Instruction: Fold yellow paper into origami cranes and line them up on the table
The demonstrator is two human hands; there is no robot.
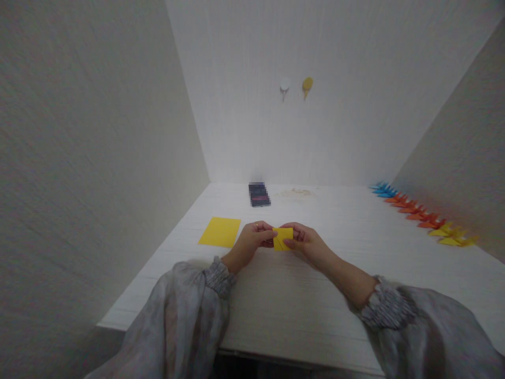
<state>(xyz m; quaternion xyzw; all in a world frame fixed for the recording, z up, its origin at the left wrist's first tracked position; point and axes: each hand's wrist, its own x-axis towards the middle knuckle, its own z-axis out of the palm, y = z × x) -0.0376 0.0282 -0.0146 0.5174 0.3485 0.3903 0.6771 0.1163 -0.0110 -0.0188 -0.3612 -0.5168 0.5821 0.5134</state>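
Between my two hands is a small folded piece of yellow paper (282, 235), held up over the table with crease lines on its face. My left hand (254, 238) pinches its left edge, thumb in front and fingers behind. At the other side my right hand (306, 242) grips the right edge, its thumb lying on the lower part of the paper. Fingertips behind the paper are partly hidden. Left of my left hand, a yellow square sheet (220, 232) lies flat on the table.
A dark phone-like object (259, 194), pixelated, lies toward the back of the white table (315, 310). Along the right wall runs a row of folded paper cranes, blue (383, 190), orange (414, 209) and yellow (452, 234). Two hooks (307, 84) hang on the back wall.
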